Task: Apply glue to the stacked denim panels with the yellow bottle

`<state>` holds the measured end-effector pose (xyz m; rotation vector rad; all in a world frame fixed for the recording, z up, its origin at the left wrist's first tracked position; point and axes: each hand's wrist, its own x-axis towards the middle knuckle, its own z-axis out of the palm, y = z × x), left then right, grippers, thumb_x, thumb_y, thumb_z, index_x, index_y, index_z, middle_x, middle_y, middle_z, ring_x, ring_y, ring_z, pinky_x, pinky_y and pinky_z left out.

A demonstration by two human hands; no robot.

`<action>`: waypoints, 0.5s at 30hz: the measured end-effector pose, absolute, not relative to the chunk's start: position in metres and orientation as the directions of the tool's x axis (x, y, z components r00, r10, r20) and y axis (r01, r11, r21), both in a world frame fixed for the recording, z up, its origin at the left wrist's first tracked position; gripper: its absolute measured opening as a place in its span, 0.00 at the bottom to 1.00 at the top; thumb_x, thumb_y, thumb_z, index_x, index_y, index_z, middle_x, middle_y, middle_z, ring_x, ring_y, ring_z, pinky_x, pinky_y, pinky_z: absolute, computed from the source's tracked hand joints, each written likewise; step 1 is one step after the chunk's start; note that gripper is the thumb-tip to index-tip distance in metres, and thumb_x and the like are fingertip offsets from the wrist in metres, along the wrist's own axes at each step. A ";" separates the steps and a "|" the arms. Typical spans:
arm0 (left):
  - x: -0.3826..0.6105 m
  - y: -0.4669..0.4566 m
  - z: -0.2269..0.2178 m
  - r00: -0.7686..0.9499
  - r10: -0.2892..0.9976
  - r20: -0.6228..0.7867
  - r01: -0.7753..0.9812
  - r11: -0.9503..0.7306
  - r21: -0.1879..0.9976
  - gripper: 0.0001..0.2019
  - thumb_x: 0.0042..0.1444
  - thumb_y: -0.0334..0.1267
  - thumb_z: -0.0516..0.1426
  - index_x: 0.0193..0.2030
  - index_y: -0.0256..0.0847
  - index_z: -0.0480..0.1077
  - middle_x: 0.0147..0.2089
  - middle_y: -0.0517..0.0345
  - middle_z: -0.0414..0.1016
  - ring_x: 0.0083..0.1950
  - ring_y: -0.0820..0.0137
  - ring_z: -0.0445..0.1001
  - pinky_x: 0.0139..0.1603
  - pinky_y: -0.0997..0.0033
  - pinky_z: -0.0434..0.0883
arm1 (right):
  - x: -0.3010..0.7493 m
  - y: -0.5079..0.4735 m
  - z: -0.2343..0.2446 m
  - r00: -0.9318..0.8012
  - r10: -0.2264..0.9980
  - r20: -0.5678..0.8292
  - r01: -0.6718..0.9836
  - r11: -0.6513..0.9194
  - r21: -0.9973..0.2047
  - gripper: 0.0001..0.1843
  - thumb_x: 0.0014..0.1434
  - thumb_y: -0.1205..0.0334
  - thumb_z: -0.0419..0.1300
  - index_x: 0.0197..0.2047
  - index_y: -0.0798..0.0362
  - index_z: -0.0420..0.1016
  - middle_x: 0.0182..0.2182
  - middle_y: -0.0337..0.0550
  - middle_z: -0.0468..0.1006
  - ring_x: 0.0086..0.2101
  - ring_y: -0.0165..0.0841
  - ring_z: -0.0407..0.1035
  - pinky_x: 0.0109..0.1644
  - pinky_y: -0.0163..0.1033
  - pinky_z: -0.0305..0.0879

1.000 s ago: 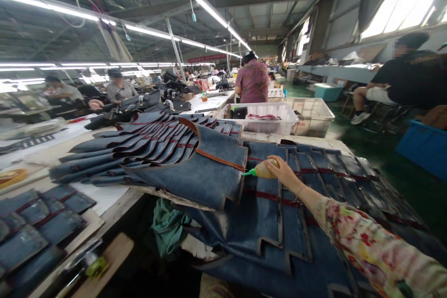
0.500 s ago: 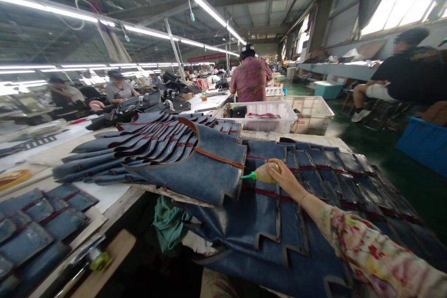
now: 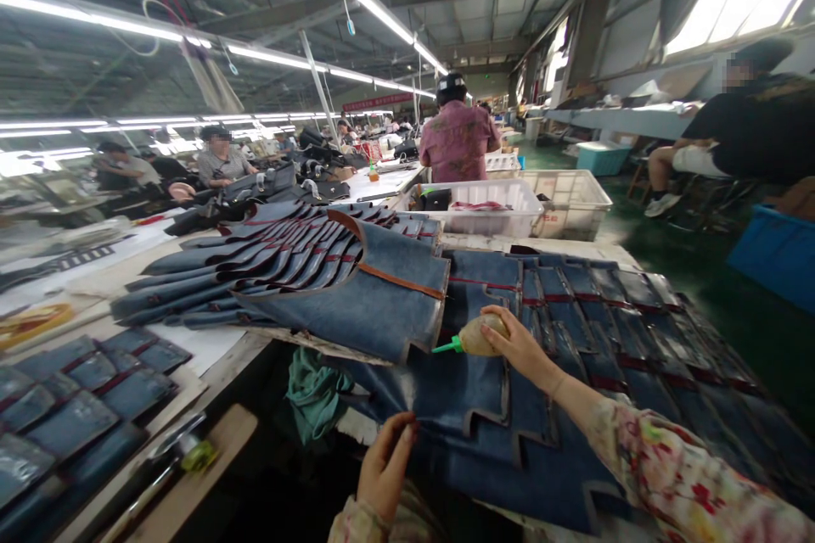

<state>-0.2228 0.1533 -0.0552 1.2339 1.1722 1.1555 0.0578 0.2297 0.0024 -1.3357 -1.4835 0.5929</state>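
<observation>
Denim panel (image 3: 471, 433) lies flat on the table (image 3: 191, 356) in front of us, w/ more blue pieces overlapped in rows to the right (image 3: 611, 314) and a fanned stack (image 3: 286, 263) to the left. Beyond, white bins (image 3: 484, 212) and a person in a pink shirt (image 3: 457, 142), back to us. Our left hand (image 3: 385, 467) pinches the panel's near edge, fingers closed on it. Our right hand (image 3: 517, 344) grips a small glue bottle (image 3: 477, 335), green nozzle (image 3: 447, 347) pointing left, just above the panel.
</observation>
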 end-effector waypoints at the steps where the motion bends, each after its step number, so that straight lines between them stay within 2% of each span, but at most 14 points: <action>1: -0.218 0.156 -0.050 0.025 1.000 -0.005 -0.036 0.006 0.999 0.25 0.45 0.57 0.59 0.40 0.35 0.73 0.41 0.49 0.75 0.44 0.63 0.73 0.46 0.69 0.72 | 0.056 0.228 0.002 0.126 0.929 0.347 0.427 0.265 -0.865 0.27 0.53 0.43 0.54 0.48 0.55 0.64 0.45 0.47 0.68 0.45 0.39 0.63 0.53 0.44 0.59; 3: -0.209 0.156 -0.046 -0.029 1.000 -0.001 -0.091 -0.001 0.996 0.25 0.44 0.57 0.60 0.39 0.36 0.73 0.39 0.51 0.75 0.43 0.63 0.74 0.44 0.70 0.73 | 0.053 0.226 0.000 0.151 0.925 0.350 0.419 0.261 -0.870 0.27 0.53 0.43 0.54 0.48 0.54 0.64 0.45 0.47 0.68 0.45 0.39 0.63 0.53 0.45 0.59; 9: -0.207 0.140 -0.059 0.012 0.999 -0.045 -0.090 0.046 0.995 0.24 0.43 0.56 0.61 0.37 0.37 0.74 0.38 0.51 0.76 0.41 0.64 0.74 0.42 0.71 0.73 | 0.049 0.220 0.001 0.100 0.931 0.351 0.392 0.287 -0.874 0.25 0.53 0.44 0.54 0.47 0.54 0.64 0.44 0.47 0.68 0.44 0.40 0.64 0.53 0.44 0.60; 13: -0.225 0.123 -0.082 -0.030 0.998 -0.053 0.010 0.053 0.999 0.22 0.44 0.56 0.60 0.35 0.37 0.75 0.35 0.52 0.76 0.39 0.65 0.74 0.43 0.72 0.72 | 0.053 0.218 0.005 0.135 0.922 0.363 0.345 0.299 -0.890 0.27 0.52 0.44 0.57 0.49 0.54 0.63 0.44 0.47 0.67 0.44 0.40 0.63 0.51 0.44 0.60; 15: -0.232 0.112 -0.097 -0.029 0.999 -0.043 0.110 0.046 0.993 0.24 0.45 0.60 0.58 0.33 0.39 0.75 0.33 0.52 0.76 0.38 0.64 0.74 0.44 0.70 0.72 | 0.053 0.216 0.007 0.131 0.913 0.386 0.340 0.324 -0.883 0.28 0.50 0.45 0.60 0.49 0.53 0.63 0.44 0.46 0.67 0.43 0.40 0.63 0.50 0.44 0.61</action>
